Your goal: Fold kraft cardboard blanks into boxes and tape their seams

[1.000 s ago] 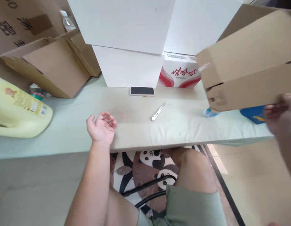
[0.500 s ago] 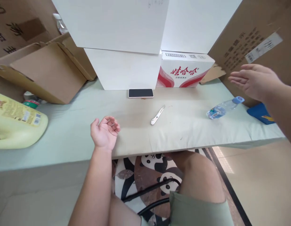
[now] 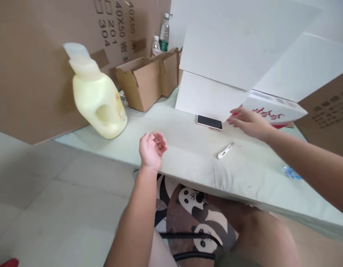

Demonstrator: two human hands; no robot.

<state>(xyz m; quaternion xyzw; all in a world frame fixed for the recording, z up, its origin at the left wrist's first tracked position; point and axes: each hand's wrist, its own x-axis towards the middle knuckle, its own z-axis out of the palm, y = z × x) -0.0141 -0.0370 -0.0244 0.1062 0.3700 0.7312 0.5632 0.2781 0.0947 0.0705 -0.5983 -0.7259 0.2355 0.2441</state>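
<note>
— Nearest first?
— Left hand (image 3: 152,150), at the near edge of the tabletop (image 3: 188,167), palm up. Fingers (image 3: 160,141) loosely curled, holding nothing.
— And past it?
— Cutter (image 3: 225,150), flat on the tabletop, long axis from near-left to far-right. Between the two hands, touched by neither, closer to the right one.
— Right hand (image 3: 250,121)?
— Stretched out flat above the tabletop, fingers straight and spread, gripping nothing. Fingertips pointing left, at the near left corner of the carton (image 3: 274,109); touching or only just beside, impossible to tell.
— So the carton from those fingers?
— Just behind and to the right, long side running off to the far right. Far nearer the right hand than the left.
— Anything beside?
— Phone (image 3: 209,122), face up, just left of the fingertips, against the white boxes (image 3: 216,81).
— Containers?
— Yellow jug (image 3: 97,100) far left, capped, leaning a little. Behind it an open box (image 3: 145,83), inside hidden. Two bottles (image 3: 164,33) beyond. Carton shut.
</note>
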